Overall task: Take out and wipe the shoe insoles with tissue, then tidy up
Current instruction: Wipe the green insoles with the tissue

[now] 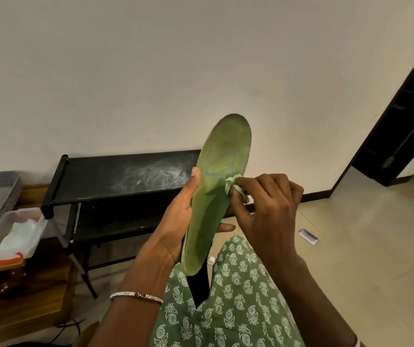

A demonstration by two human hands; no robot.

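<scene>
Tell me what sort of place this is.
Probably a home's entry or hallway: a black shoe rack stands against a plain wall, the floor is pale tile, and a dark door frame opens at the right.

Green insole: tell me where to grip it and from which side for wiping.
Grip the green insole at its narrower lower half, from its left edge, as the left hand does: thumb on the front, fingers behind. It stands roughly upright, toe end up, thin and long, so backing probably stops it bending, and the broad upper part is free for the tissue pinched in the right hand.
</scene>
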